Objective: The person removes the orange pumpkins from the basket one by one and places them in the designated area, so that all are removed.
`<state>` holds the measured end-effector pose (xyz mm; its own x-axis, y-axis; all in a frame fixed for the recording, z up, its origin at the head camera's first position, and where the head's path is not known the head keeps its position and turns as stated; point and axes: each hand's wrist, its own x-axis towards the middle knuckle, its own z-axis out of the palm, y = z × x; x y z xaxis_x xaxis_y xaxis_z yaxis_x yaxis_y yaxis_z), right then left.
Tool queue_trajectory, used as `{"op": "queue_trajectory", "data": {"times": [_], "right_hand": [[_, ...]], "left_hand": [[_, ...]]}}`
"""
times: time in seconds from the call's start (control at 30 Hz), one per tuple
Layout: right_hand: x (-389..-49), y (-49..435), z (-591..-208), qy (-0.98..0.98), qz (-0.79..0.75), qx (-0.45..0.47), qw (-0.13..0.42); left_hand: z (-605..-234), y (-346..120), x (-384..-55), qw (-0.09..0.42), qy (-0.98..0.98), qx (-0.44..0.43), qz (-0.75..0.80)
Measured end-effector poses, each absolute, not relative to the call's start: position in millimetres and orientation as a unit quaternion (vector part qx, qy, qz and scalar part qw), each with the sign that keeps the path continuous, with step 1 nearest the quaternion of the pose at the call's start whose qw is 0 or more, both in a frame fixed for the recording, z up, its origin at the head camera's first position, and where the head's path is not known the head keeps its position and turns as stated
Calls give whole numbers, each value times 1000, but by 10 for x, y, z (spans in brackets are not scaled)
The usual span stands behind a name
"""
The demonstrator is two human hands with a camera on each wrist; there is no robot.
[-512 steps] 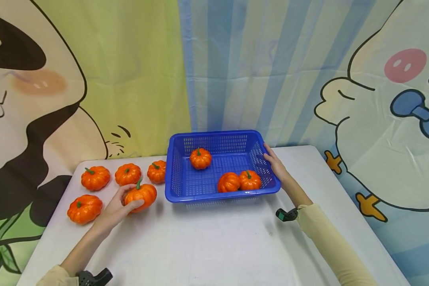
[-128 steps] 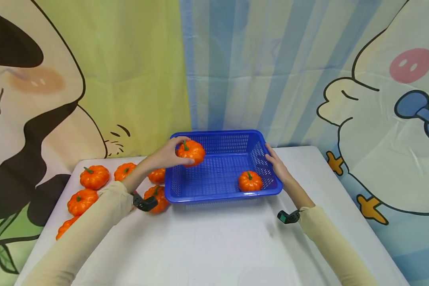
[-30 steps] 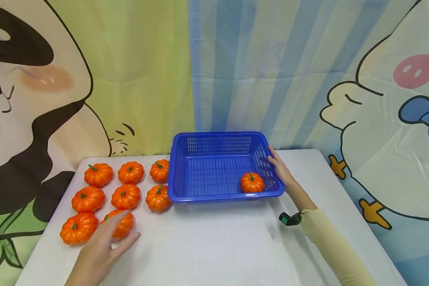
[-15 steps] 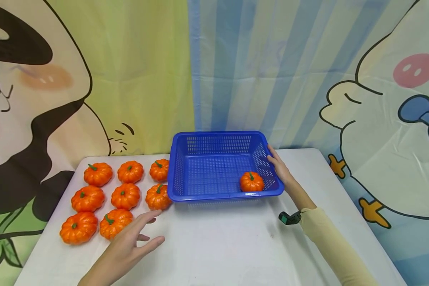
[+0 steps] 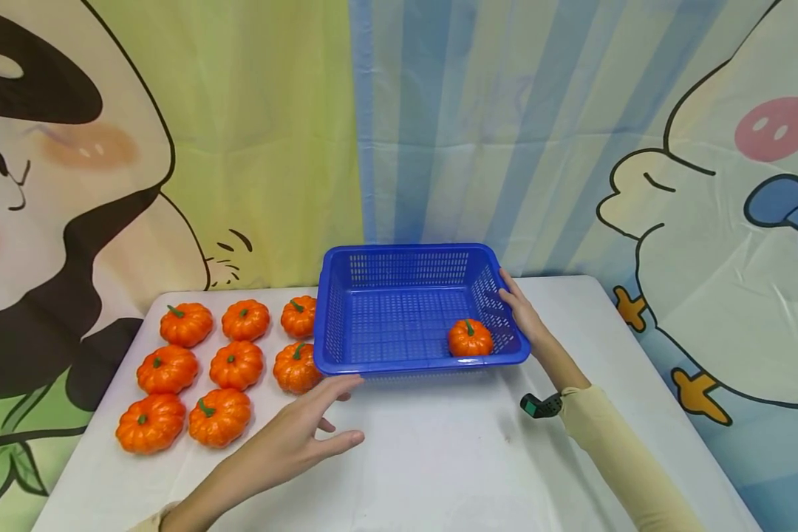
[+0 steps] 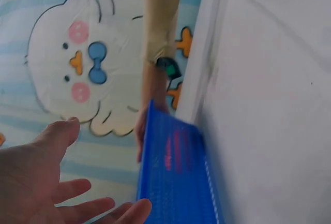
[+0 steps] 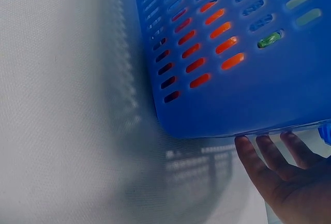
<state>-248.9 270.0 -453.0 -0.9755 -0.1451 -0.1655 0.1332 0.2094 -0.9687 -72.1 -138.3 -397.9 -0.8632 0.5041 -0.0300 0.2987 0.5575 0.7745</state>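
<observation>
My left hand [image 5: 292, 440] hovers over the white table near the front left corner of a blue plastic basket [image 5: 406, 365]. Its fingers are spread and relaxed around nothing, and the palm shows in the left wrist view. One small orange pumpkin [image 5: 470, 338] with a green stem sits inside the basket at the front right. My right hand [image 5: 522, 314] touches the basket's right end from outside. In the right wrist view its straight fingers [image 7: 258, 169] reach the basket's wall, and orange shows through the slots.
Several orange pumpkins [image 5: 236, 364] stand in rows on the left of the white table [image 5: 425, 458], the closest ones right beside the basket. A printed curtain [image 5: 425, 133] hangs behind the table's far edge.
Two pumpkins have left the basket since the earliest frame, and more stand at left. Over the last second my left hand moved right from the front pumpkin; the right hand stayed.
</observation>
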Motion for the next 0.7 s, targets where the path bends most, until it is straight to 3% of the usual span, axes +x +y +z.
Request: {"op": "queue_trajectory", "data": {"times": [0.27,0.53,0.7], "right_hand": [[-2385,2599,-4297,773,-624,10,116],[-2363,2585,-4264,775,-620,14,121],[-2369,2587,-4264,776,-620,10,119]], "left_hand": [[-3946,-940,-914,255,825,293,411],[-3857,-584,-1242,239,818,349,390],[-3742,-299,-1522,264,813,358,376]]}}
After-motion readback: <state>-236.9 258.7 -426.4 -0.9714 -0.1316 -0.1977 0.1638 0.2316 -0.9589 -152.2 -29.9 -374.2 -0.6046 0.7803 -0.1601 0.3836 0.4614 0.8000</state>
